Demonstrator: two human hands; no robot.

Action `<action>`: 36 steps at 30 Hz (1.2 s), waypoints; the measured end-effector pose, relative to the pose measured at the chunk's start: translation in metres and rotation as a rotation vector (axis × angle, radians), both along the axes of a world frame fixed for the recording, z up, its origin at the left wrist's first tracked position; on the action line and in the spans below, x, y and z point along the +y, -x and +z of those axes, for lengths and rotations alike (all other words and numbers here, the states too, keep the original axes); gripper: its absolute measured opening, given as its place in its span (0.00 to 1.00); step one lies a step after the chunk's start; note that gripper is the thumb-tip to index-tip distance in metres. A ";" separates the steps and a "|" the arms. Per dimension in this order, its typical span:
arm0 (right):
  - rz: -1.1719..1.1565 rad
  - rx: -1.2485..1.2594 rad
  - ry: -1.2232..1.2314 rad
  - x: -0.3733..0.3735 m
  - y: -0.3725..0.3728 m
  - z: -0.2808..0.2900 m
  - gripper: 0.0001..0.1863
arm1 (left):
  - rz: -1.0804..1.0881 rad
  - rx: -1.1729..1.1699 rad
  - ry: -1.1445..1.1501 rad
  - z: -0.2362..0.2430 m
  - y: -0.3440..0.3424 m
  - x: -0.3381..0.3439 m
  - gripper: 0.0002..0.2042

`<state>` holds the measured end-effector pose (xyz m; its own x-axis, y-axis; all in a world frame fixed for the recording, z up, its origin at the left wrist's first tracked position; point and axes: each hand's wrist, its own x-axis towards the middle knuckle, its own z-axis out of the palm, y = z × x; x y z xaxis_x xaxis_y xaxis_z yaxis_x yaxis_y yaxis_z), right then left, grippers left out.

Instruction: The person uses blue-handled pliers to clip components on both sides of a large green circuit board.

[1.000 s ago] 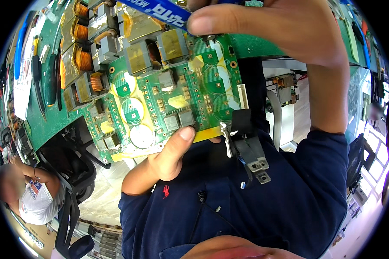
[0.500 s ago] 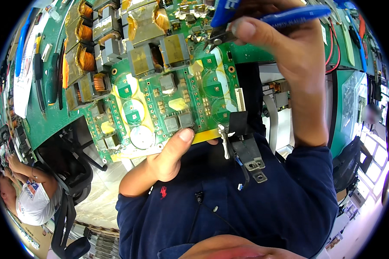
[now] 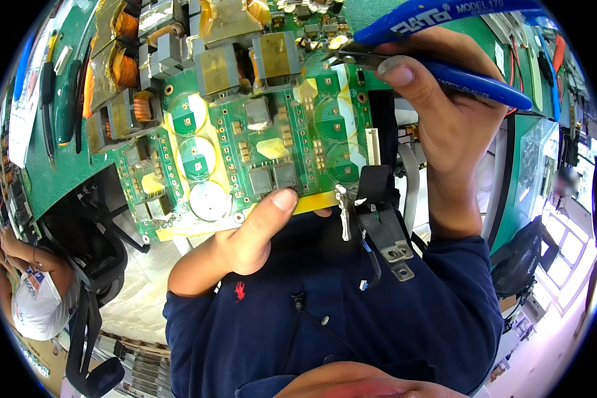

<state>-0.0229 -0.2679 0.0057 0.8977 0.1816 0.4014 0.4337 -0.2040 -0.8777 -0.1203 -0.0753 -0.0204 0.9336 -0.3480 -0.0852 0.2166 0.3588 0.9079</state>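
Observation:
My left hand (image 3: 255, 232) grips the near edge of a green circuit board (image 3: 259, 142), thumb on top beside two grey square components. The fingers beneath are mostly hidden. My right hand (image 3: 444, 99) is closed around blue-handled cutters (image 3: 471, 79), their handles spread apart. The cutters' metal jaws reach over the board's upper right part, near round outlines coated with yellowish glue. Whether the tips touch anything is hard to tell. Copper-wound coils (image 3: 127, 66) and dark blocky transformers (image 3: 215, 73) crowd the board's far left side.
On the green bench (image 3: 79, 176) at left lie screwdriver-like tools (image 3: 66, 106) and a white sheet (image 3: 28, 126). A black bracket (image 3: 385, 232) hangs off the board's near right corner. Another person (image 3: 43, 292) works at far left beside a black chair (image 3: 89, 252). Red wires (image 3: 515, 60) lie at right.
The cutters have turned and their handles have spread wider; the jaws have shifted slightly up and right on the board. My left hand keeps its hold, and the whole view has shifted a little.

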 end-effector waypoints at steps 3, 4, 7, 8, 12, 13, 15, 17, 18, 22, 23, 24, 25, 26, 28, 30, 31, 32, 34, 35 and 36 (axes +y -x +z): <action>-0.016 -0.083 0.043 0.001 0.002 -0.004 0.13 | -0.011 0.002 -0.001 -0.006 -0.001 0.000 0.17; 0.002 -0.118 0.045 0.001 0.002 -0.004 0.14 | -0.016 0.005 -0.005 -0.004 -0.001 0.000 0.17; 0.023 -0.142 0.028 0.002 0.004 -0.003 0.13 | -0.024 0.020 -0.006 -0.003 -0.001 -0.001 0.17; 0.024 -0.138 0.020 0.003 0.004 -0.003 0.13 | -0.028 0.025 -0.005 -0.003 0.000 -0.001 0.17; 0.018 -0.218 0.062 0.004 0.003 -0.005 0.11 | -0.035 0.037 -0.005 -0.003 0.000 0.001 0.17; 0.020 -0.210 0.051 0.005 0.004 -0.004 0.11 | -0.040 0.042 -0.003 -0.004 0.000 0.001 0.18; 0.028 -0.208 0.045 0.005 0.005 -0.005 0.10 | -0.047 0.050 0.003 -0.004 0.000 0.001 0.18; 0.048 -0.222 0.047 0.002 0.003 -0.004 0.10 | -0.046 0.061 0.006 -0.003 0.001 0.000 0.19; 0.048 -0.243 0.063 0.001 0.002 -0.004 0.10 | -0.042 0.067 0.007 -0.003 0.002 0.000 0.19; 0.062 -0.263 0.056 -0.001 0.000 -0.001 0.09 | -0.058 0.117 0.025 -0.003 0.003 -0.001 0.21; 0.076 -0.249 0.035 -0.001 0.000 -0.001 0.10 | -0.053 0.132 0.031 -0.003 0.004 0.002 0.21; 0.082 -0.266 0.033 -0.002 -0.001 -0.002 0.10 | -0.048 0.143 0.036 -0.003 0.005 0.001 0.22; 0.087 -0.283 0.030 -0.002 -0.003 -0.003 0.10 | -0.047 0.147 0.030 -0.003 0.005 0.001 0.22; 0.091 -0.293 0.032 -0.002 -0.003 -0.004 0.10 | -0.042 0.154 0.035 -0.003 0.006 0.001 0.23; 0.094 -0.304 0.043 -0.002 -0.003 -0.004 0.10 | -0.055 0.131 0.007 -0.002 0.005 0.001 0.23; 0.092 -0.310 0.056 -0.002 -0.002 -0.003 0.10 | -0.074 0.131 0.007 -0.003 0.004 0.001 0.22; 0.090 -0.314 0.060 -0.003 -0.002 -0.003 0.10 | -0.084 0.131 0.009 -0.003 0.004 0.000 0.22; 0.085 -0.316 0.068 -0.003 -0.002 -0.002 0.10 | -0.097 0.138 0.019 -0.004 0.004 -0.001 0.22; 0.074 -0.315 0.089 -0.004 0.000 0.000 0.10 | -0.118 0.145 0.016 -0.005 0.003 -0.002 0.21; 0.075 -0.323 0.104 -0.004 0.000 0.002 0.10 | -0.125 0.144 0.003 -0.004 0.003 -0.002 0.21; 0.077 -0.331 0.119 -0.004 0.000 0.003 0.10 | -0.129 0.148 -0.002 -0.003 0.003 -0.003 0.21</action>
